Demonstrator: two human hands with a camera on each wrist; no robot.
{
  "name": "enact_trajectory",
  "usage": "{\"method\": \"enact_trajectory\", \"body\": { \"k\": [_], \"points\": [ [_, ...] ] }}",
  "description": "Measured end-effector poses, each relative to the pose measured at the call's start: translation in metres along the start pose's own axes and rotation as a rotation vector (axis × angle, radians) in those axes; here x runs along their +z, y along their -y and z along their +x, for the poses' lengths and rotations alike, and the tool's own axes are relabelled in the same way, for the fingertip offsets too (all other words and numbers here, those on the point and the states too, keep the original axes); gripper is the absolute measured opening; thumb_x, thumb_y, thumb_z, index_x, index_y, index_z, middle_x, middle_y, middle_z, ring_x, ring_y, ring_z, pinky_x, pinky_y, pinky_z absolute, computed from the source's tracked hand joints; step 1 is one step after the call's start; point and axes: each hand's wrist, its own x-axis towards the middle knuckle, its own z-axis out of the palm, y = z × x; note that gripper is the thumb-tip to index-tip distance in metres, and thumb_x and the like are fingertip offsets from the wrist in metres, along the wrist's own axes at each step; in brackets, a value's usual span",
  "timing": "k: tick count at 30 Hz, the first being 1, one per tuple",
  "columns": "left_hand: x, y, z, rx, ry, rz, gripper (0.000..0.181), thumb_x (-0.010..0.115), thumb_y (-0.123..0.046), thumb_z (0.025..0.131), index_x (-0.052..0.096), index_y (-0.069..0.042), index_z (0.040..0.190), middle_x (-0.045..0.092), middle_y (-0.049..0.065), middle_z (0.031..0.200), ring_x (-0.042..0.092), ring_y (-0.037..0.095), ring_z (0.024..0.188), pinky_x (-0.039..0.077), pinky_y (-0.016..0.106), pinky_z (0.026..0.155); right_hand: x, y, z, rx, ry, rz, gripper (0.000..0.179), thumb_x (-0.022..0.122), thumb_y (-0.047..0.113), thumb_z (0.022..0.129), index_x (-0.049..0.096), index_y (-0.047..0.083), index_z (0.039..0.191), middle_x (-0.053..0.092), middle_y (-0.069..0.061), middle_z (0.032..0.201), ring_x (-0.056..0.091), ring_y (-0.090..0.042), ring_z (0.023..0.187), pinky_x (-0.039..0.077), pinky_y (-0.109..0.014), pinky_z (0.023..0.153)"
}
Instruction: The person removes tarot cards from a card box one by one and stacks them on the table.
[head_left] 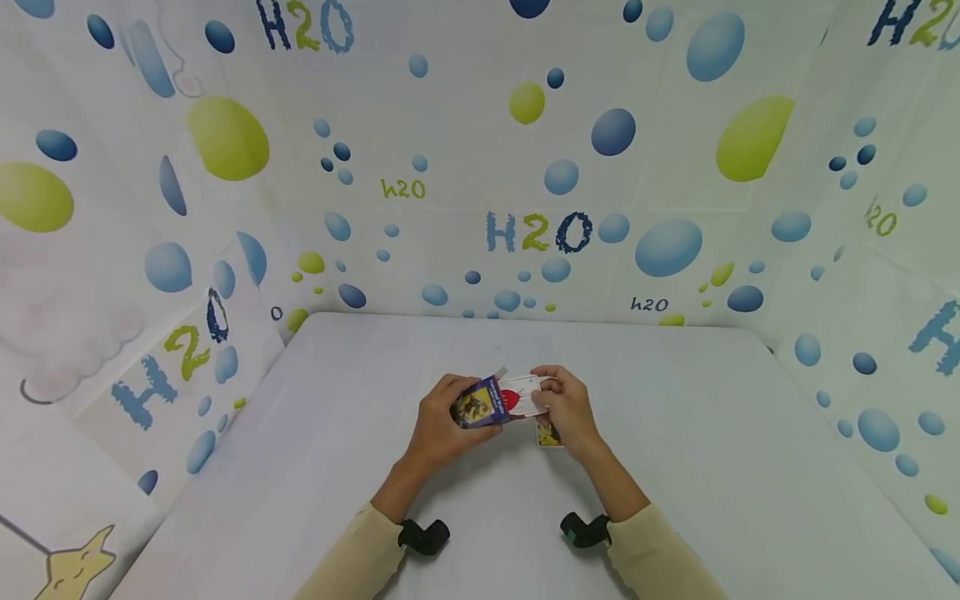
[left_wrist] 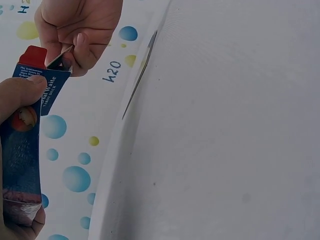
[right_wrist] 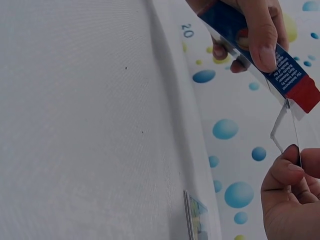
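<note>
At the left, the left hand [head_left: 438, 429] grips a small blue card box [head_left: 480, 405] above the white table [head_left: 300, 475], its thumb laid along a narrow side with the fingers behind. The box is tilted, one end towards the right hand, and a red flap [left_wrist: 33, 56] sticks out there. A white piece [head_left: 529, 387] marked with red reaches from that end across to the right; whether it is part of the box or something from inside, I cannot tell. Under the right hand lies a small stack of cards [head_left: 546, 434], partly hidden. Rightmost, the right hand [head_left: 564, 408] pinches the white piece by its edge, thumb against fingertips. The thin piece looks bent in the right wrist view, so a hard or sideways pull could crease or tear it. If the left thumb squeezes too much, the box walls may buckle and jam whatever is inside; too loose a hold could let the box twist or drop. With that end tipped downward, any loose contents might slide out. A low right wrist could also brush the stack and scatter it.
</note>
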Motion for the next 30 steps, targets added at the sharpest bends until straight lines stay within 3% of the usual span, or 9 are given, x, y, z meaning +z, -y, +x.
{"method": "enact_trajectory", "body": {
  "k": [10, 30],
  "points": [
    [0.0001, 0.0006, 0.0007, -0.027, -0.005, 0.014, 0.071, 0.096, -0.030, 0.069, 0.064, -0.016, 0.130, 0.060, -0.003, 0.123, 0.057, 0.015, 0.112, 0.052, 0.039, 0.099, -0.0024, 0.0011, -0.0002, 0.013, -0.052, -0.038, 0.029, 0.053, 0.004, 0.097, 0.059, -0.001, 0.125, 0.060, -0.014, 0.091, 0.051, -0.017, 0.057, 0.043, -0.022, 0.048],
    [-0.0028, 0.0016, 0.0013, -0.009, -0.028, 0.019, 0.072, 0.095, -0.034, 0.070, 0.064, -0.014, 0.132, 0.060, -0.001, 0.123, 0.057, 0.016, 0.110, 0.055, 0.038, 0.093, -0.0031, 0.0034, -0.0003, 0.033, -0.160, -0.031, 0.024, 0.050, 0.008, 0.098, 0.063, 0.000, 0.115, 0.069, -0.016, 0.095, 0.053, -0.018, 0.056, 0.043, -0.024, 0.047]
  ]
}}
